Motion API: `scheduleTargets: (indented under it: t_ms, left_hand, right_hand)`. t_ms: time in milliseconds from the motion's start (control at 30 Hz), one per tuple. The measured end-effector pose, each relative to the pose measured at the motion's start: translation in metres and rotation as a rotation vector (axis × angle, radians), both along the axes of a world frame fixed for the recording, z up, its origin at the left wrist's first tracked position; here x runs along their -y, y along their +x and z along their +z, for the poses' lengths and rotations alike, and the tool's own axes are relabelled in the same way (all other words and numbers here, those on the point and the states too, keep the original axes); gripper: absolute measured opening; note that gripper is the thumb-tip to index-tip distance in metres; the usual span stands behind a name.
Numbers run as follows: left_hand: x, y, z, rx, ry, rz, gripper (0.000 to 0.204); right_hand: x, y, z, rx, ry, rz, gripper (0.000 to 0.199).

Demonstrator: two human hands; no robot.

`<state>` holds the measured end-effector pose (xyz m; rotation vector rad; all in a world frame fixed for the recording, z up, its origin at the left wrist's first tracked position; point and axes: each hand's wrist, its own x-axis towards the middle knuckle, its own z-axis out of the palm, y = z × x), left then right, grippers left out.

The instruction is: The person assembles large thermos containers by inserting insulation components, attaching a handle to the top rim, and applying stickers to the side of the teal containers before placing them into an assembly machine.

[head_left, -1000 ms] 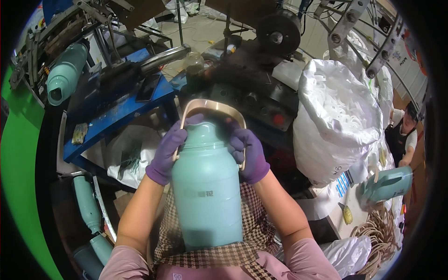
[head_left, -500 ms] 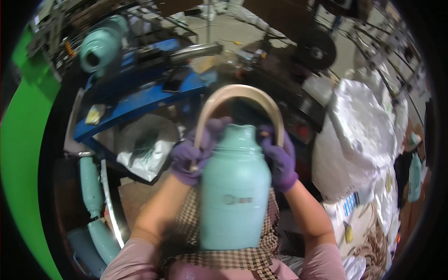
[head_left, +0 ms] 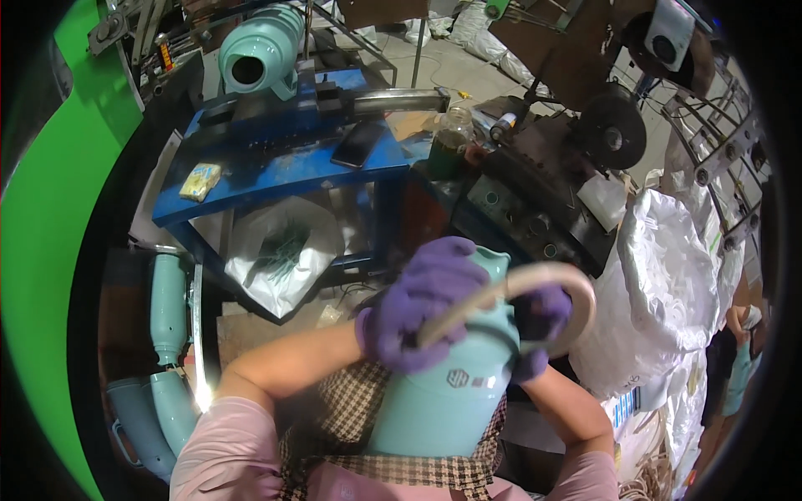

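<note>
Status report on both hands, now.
Left hand grips the beige handle. Right hand steadies the teal flask. Nothing between them.

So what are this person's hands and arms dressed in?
Both hands wear purple knitted gloves, the left hand and the right hand alike, each ending at the wrist. The forearms are bare below them. Pink short sleeves cover the upper arms near the lower edge. No watch, band or marking shows on either arm.

Workshop: blue workbench, machines, bagged stock.
</note>
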<state>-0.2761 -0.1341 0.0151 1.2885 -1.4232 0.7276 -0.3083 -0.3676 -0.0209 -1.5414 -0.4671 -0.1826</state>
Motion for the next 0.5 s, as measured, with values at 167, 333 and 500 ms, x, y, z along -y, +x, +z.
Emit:
scheduleTargets:
  t_ms: [167, 333, 500]
  left_hand:
    - [-0.017, -0.010, -0.015, -0.791, -0.189, -0.141, 0.017]
    - [-0.022, -0.019, 0.067, -0.014, 0.317, -0.183, 0.036]
    - [-0.084, 0.098, 0.152, 0.406, 0.763, 1.365, 0.075]
  right_hand:
    - [-0.029, 0.015, 0.037, -0.164, 0.580, 0.003, 0.038]
    - [0.020, 0.010, 0.038, -0.451, -0.095, -0.022, 0.034]
    - [0.106, -0.099, 0.063, -0.063, 0.803, -0.035, 0.050]
